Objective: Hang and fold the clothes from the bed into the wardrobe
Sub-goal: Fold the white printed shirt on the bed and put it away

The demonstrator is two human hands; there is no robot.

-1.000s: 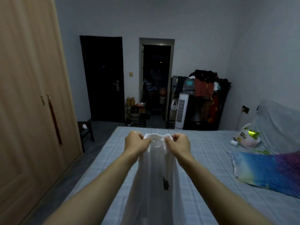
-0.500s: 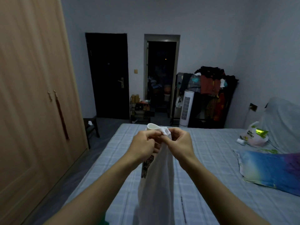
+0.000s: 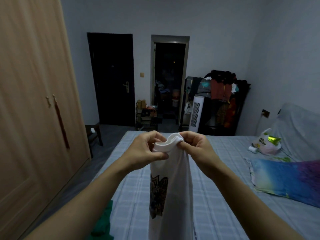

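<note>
Fingers of my left hand [image 3: 147,149] and right hand [image 3: 195,146] pinch the collar of the white T-shirt [image 3: 170,187], one on each side. It hangs below them over the bed [image 3: 225,205]; a green garment [image 3: 103,224], I think, lies lower left. I see the wardrobe [image 3: 34,101] closed.

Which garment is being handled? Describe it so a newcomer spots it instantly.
Start at the bed with the pale checked sheet. Above its near middle, the left hand and right hand pinch the collar of a white T-shirt that hangs down. Unlike the green garment at the bed's left edge, it is white with a dark print.
</note>
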